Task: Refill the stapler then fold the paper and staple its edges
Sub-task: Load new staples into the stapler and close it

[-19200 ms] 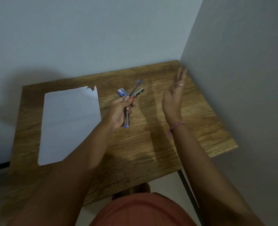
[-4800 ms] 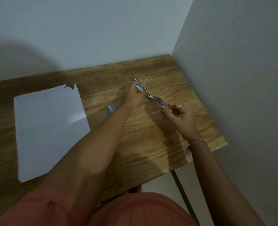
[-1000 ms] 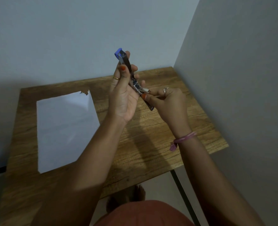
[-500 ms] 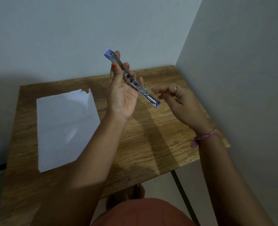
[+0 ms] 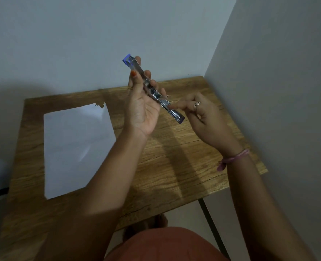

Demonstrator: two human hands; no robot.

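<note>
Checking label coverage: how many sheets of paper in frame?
1. The single white sheet of paper lies flat on the left part of the wooden table, unfolded, its far right corner torn. A second sheet directly beneath it would be hidden.

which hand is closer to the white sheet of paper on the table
Left. The left hand, gripping the opened silver and blue stapler, is raised just right of the white sheet of paper. The right hand is farther right, beyond the stapler.
</note>
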